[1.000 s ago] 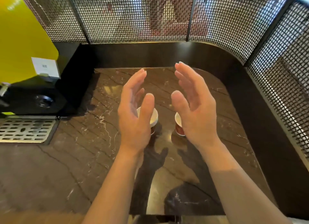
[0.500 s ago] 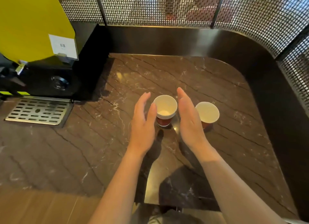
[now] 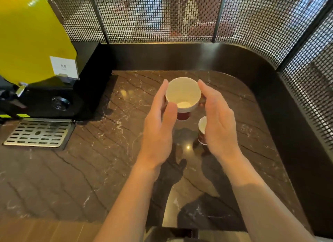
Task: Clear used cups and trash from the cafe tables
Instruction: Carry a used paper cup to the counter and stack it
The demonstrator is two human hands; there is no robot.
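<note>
Step in hand: picking up the first cup. Marble counter [image 3: 93, 169], yellow drink dispenser [image 3: 30, 34] at left w/ drip tray [image 3: 36, 133], mesh screen [image 3: 162, 16] behind; none block the way. Left hand [image 3: 158, 131] clamps the paper cup [image 3: 182, 95], apparently lifted; right hand [image 3: 219, 121] open, just beside it. Second cup [image 3: 202, 128] sits on counter, partly hidden by right hand. Next: prob. right hand takes it.

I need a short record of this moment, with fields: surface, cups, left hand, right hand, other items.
surface: dark marble counter
cups: two paper cups; lifted cup has a white inside; second cup stands on the counter, partly hidden
left hand: thumb and fingers on the lifted cup
right hand: cupped beside the lifted cup, contact unclear
other items: yellow dispenser, metal drip tray, mesh screen
</note>
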